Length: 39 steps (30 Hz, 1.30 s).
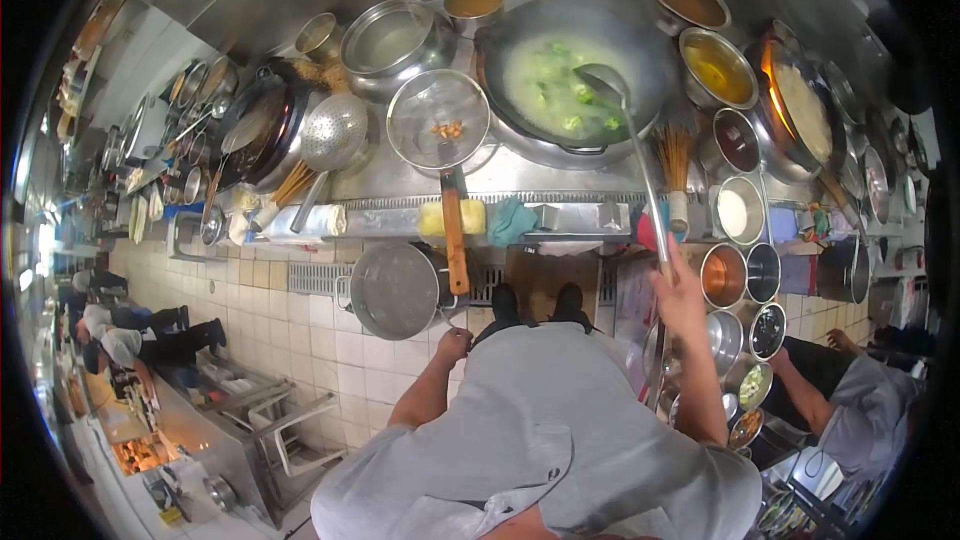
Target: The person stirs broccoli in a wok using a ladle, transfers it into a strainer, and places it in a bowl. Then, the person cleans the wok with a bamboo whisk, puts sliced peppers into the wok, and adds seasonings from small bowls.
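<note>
My right hand (681, 298) is closed round the handle of a long metal ladle (641, 165). The ladle's bowl rests in the wok (487, 70), among green vegetables (560, 90) in pale, steaming liquid. My left hand (455, 344) hangs low in front of me with its fingers curled, beside a large metal pot (395, 290); whether it holds anything is too small to tell. Between the hands and left of the wok, a wire strainer (438, 120) with a wooden handle holds a few small brown bits.
A perforated skimmer (334, 133) and a lidded pot (388, 37) stand left. Bowls of oil (718, 68), white powder (740, 210) and red sauce (723, 274) line the right. A bamboo brush (675, 175) stands near the ladle. A co-worker (870, 410) is at the right.
</note>
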Each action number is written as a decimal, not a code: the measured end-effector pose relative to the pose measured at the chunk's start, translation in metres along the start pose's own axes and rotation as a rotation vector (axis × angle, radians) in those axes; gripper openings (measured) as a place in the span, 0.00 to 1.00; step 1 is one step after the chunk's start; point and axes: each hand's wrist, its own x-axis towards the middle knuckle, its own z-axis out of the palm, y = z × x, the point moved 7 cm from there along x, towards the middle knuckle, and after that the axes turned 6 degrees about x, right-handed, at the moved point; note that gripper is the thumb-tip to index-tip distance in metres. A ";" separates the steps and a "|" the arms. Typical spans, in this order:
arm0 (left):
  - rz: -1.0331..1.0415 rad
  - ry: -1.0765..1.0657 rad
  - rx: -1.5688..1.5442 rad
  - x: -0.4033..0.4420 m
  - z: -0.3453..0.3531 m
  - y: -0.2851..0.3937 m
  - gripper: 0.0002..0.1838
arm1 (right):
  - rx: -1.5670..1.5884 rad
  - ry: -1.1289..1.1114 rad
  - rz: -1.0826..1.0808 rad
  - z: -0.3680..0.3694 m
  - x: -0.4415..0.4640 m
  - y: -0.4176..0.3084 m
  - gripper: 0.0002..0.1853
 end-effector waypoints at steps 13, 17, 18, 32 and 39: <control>0.008 -0.038 0.013 -0.017 -0.005 0.057 0.12 | 0.011 -0.123 0.144 0.042 0.092 0.017 0.36; -0.023 0.002 -0.090 -0.027 -0.008 0.021 0.11 | 0.049 0.027 0.065 0.029 0.133 0.030 0.36; -0.026 0.027 -0.060 -0.039 -0.009 0.015 0.11 | 0.007 0.037 0.056 0.025 0.145 0.025 0.35; 0.453 0.035 0.688 -0.025 0.010 -0.028 0.11 | -0.536 -0.063 -0.309 0.085 0.184 0.007 0.28; 0.083 0.033 0.051 -0.023 0.002 0.036 0.13 | -0.869 0.037 -0.431 0.005 0.092 0.014 0.27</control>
